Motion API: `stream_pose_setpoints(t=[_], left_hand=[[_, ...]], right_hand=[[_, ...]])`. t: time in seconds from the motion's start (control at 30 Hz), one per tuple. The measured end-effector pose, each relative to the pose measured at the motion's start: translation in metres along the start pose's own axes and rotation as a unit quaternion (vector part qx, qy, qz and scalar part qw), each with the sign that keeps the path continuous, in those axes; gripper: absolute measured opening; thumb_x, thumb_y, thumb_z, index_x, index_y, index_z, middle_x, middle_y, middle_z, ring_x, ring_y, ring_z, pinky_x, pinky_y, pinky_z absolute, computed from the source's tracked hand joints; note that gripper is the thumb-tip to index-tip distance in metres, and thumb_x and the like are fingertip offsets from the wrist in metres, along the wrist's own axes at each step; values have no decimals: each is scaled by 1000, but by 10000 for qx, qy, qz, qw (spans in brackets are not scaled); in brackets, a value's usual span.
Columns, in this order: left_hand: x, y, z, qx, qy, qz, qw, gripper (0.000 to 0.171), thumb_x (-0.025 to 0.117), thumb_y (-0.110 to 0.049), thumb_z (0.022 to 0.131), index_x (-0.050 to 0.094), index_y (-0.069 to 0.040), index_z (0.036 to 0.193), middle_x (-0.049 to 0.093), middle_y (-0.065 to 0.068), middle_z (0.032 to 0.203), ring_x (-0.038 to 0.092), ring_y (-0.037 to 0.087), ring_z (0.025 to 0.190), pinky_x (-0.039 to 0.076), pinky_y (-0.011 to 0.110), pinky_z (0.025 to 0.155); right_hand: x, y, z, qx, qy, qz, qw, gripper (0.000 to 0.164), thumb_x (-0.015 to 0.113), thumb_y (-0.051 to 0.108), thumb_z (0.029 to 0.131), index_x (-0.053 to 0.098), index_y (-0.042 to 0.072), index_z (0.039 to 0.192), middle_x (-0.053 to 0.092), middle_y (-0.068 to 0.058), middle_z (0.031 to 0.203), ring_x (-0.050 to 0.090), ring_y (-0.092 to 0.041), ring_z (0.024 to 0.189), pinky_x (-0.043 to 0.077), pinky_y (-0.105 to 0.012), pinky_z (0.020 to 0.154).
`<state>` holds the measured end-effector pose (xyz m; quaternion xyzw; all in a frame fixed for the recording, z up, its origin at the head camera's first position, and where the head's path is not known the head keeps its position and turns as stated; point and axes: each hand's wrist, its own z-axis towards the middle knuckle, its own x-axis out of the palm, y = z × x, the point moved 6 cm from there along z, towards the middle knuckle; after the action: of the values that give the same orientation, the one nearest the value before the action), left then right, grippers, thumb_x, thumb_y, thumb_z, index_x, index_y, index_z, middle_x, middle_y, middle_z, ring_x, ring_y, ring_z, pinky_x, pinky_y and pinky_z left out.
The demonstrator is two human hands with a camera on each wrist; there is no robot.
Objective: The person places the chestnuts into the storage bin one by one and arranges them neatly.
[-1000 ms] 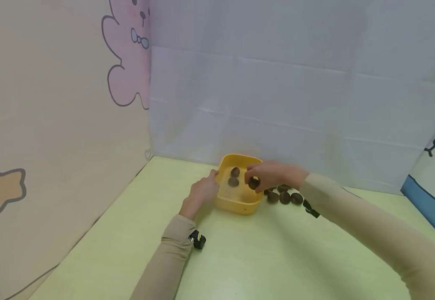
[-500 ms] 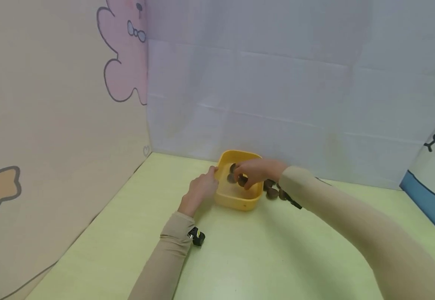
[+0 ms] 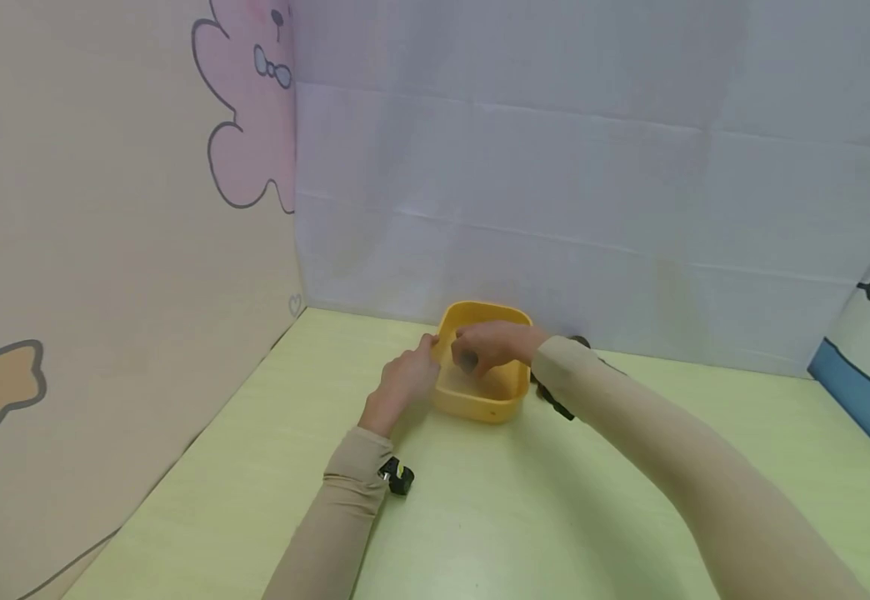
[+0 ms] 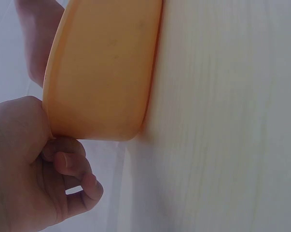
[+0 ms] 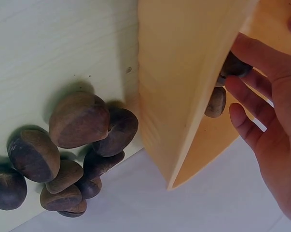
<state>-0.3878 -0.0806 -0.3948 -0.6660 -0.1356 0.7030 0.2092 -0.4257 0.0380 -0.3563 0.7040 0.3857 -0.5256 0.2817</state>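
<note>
Smooth rounded chestnuts [image 5: 64, 175], yellow tub [image 5: 176, 72]

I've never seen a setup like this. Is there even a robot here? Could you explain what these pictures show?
There's no machine arm here, just a person's two bare hands. The wide pictures come from a camera worn on the head, looking forward and down. The close-ups come from small cameras, one worn on each wrist. On the pale table sits a yellow container, with a cluster of brown chestnuts beside it, clearest in the right wrist's picture. The left hand pinches the container's rim. The right hand reaches inside, with a dark chestnut at its fingers; I can't tell whether it's gripped or being let go. At least one other chestnut shows inside.
</note>
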Motion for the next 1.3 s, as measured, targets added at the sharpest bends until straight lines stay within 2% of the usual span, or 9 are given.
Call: stream_pose_setpoints(t=[0.13,0.43,0.67,0.83,0.97,1.1,1.2,1.3], left_hand=[[-2,0,-1,19,-16,26,10000,47,42,-23,100,40,-19,147,69,18,101,65,30,79,47,44,64],[-2,0,-1,43,61,7,10000,47,42,-23,101,39,-18,148,67,15,89,59,26,69,42,38,56],[-2,-2,-2,87,81,15,9999,47,41,-22,102,38,-18,148,68,16,93,59,26,72,43,39,59],[-2,-4,-4,-21,107,41,9999,47,41,-23,102,37,-19,149,67,15,91,58,25,70,42,38,58],[-2,-4,-3,-46,148,37,9999,48,40,-22,102,37,-19,149,64,14,85,56,25,68,41,37,57],[0,-4,-2,-22,127,22,9999,48,39,-22,102,37,-19,149,64,14,85,56,25,67,41,38,57],[1,-3,-1,-37,91,34,9999,48,39,-21,101,38,-20,149,65,14,85,56,25,67,42,38,57],[3,-2,1,-17,106,36,9999,48,39,-21,100,38,-20,148,64,14,82,55,25,65,42,38,56]], right_hand=[[1,1,2,-52,-72,33,10000,29,83,15,78,69,13,103,58,-3,101,53,-17,89,48,-33,85],[9,0,4,18,74,1,10000,34,82,19,80,68,14,111,58,-5,106,51,-19,96,46,-35,93],[10,-2,-3,-125,-108,159,9997,34,81,16,82,68,11,113,59,-11,110,51,-20,95,46,-35,91],[0,-4,-15,-332,-357,567,9972,36,80,10,80,68,5,113,59,-16,111,56,-30,100,47,-40,92],[-8,-7,-26,-239,-416,662,9967,37,79,12,83,68,6,118,59,-15,116,59,-34,106,49,-43,94],[-12,-11,-40,-129,-542,639,9964,34,74,11,87,67,6,120,59,-14,121,62,-28,96,52,-39,86],[-18,-15,-53,-70,-849,791,9932,29,72,11,89,67,8,118,61,-12,120,62,-20,86,53,-35,80],[-22,-18,-69,-54,-1181,932,9886,26,71,11,90,67,10,116,63,-9,118,62,-18,86,53,-34,81]])
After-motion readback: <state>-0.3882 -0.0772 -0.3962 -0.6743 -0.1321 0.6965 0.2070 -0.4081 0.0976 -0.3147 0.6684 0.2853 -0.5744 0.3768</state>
